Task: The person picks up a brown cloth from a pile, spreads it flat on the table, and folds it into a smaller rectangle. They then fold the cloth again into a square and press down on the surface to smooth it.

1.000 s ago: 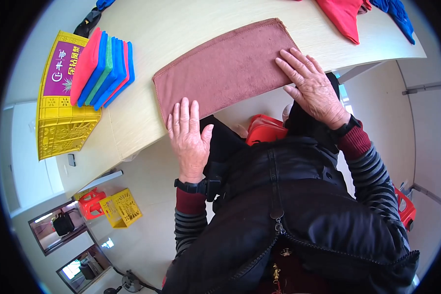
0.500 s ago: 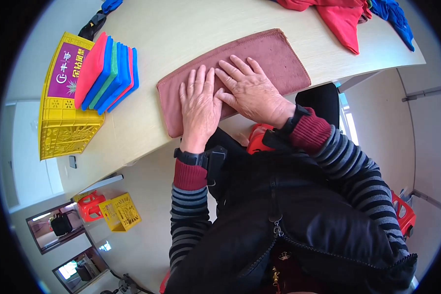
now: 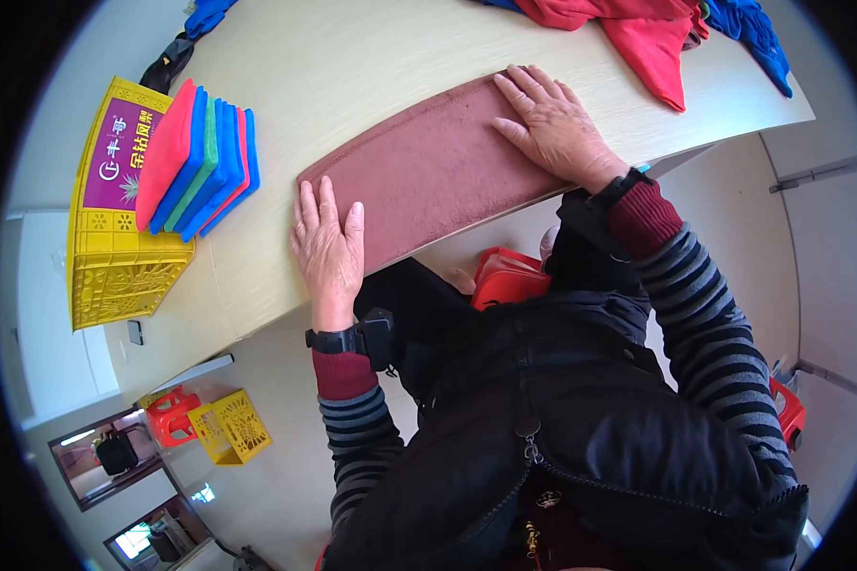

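Note:
A brownish-pink cloth with stitched edges, shaped as a long rectangle, lies flat along the near edge of the table. My left hand rests on its left end, fingers stretched out and pointing away from me. At the cloth's right end my right hand lies flat, thumb spread apart and fingertips by the far corner. Neither hand grips anything. Between them the cloth's middle is bare and looks smooth.
To the left, a stack of folded red, blue and green cloths leans against a yellow plastic crate. Loose red cloth and blue cloth lie at the far right of the table. Below stand a red stool and another yellow crate.
My hands were side by side on the middle of the cloth. They have slid apart, the left to the left end, the right to the right end.

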Available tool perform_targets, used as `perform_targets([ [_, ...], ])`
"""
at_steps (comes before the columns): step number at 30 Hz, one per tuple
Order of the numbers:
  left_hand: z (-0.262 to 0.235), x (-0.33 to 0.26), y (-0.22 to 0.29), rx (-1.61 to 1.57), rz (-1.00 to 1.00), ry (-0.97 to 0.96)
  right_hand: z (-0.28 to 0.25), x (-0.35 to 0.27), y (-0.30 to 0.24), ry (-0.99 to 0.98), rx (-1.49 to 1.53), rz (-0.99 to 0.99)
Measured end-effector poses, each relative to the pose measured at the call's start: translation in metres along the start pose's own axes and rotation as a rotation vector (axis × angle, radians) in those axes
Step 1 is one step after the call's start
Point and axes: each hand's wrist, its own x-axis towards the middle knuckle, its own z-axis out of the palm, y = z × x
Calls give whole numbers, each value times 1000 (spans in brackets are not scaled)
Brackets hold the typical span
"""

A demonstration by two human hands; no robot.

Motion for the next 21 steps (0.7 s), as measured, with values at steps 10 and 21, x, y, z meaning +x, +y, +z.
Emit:
perform_targets([
  [10,-9,-9,3,107,-48,36,-21,-9,-1,51,-264,94],
  [21,4,8,63,-80,338,-33,-16,-19,-71,-98,107,-199],
])
